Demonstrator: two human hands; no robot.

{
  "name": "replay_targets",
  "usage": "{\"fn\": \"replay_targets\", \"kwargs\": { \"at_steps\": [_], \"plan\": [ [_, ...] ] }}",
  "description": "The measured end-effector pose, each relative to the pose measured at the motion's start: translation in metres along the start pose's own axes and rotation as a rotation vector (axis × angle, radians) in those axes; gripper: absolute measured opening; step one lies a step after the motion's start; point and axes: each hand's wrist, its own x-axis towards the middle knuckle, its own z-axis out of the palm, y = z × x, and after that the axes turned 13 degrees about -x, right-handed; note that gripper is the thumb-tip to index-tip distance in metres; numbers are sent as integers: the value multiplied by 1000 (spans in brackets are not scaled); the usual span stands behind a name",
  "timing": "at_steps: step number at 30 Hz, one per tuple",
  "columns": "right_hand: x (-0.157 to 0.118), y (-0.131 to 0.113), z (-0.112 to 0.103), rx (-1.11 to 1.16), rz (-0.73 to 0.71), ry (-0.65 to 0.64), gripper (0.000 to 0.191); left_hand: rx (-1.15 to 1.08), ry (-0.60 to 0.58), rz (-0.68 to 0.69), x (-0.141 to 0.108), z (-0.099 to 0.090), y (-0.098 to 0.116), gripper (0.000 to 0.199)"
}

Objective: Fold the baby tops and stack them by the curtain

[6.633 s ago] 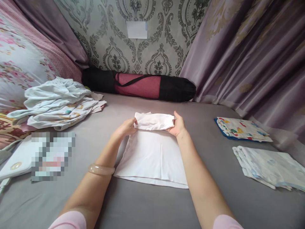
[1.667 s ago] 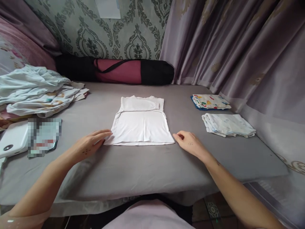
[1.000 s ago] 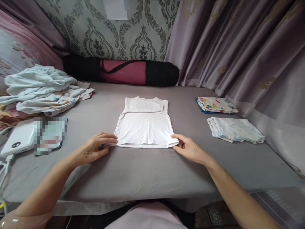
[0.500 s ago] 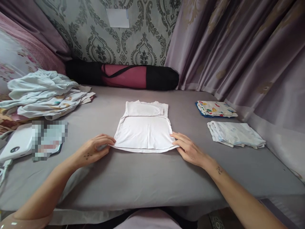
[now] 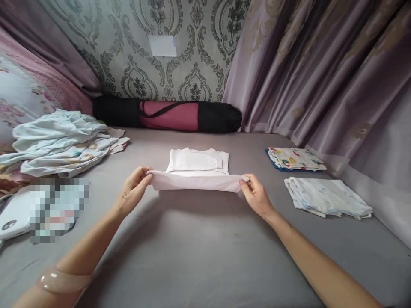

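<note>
A small white shirt (image 5: 195, 179) lies in the middle of the grey sheet, its sleeves folded flat across the far end. Its near hem is raised and bent away from me, so the underside of the cloth faces me. My left hand (image 5: 135, 186) pinches the left corner of the hem between thumb and fingers. At the right corner, my right hand (image 5: 255, 192) grips the same edge with the thumb in front. Part of the shirt's middle is hidden behind the lifted cloth.
A loose heap of clothes (image 5: 64, 141) lies at left, with a white device (image 5: 16, 214) and a blurred-out item (image 5: 59, 211) nearer. Two folded stacks, colourful cloth (image 5: 295, 158) and pale cloth (image 5: 327, 196), sit at right. A black and maroon bag (image 5: 170, 115) lies along the wall.
Both hands have lifted the shirt's near hem off the sheet and carried it away from me, over the shirt's body. The view has tilted up slightly.
</note>
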Motion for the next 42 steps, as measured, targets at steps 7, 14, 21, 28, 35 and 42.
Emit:
{"fn": "replay_targets", "kwargs": {
  "at_steps": [7, 14, 21, 28, 35, 42],
  "plan": [
    [65, -5, 42, -47, 178, 276, 28, 101, 219, 75, 60, 48, -19, 26],
    [108, -3, 64, -332, 297, 163, 36, 354, 202, 96, 105, 65, -37, 33],
    [125, 0, 66, -588, 345, -33, 41, 572, 137, 73, 126, 69, -56, 40],
    [133, 3, 73, -670, 391, -113, 38, 685, 93, -66, 128, 72, -63, 42],
    [138, 6, 77, -668, 460, -94, 32, 819, 82, -144, 129, 77, -59, 40],
    [143, 5, 76, -658, 495, -120, 33, 885, 83, -198, 136, 79, -64, 41]
  ]
}}
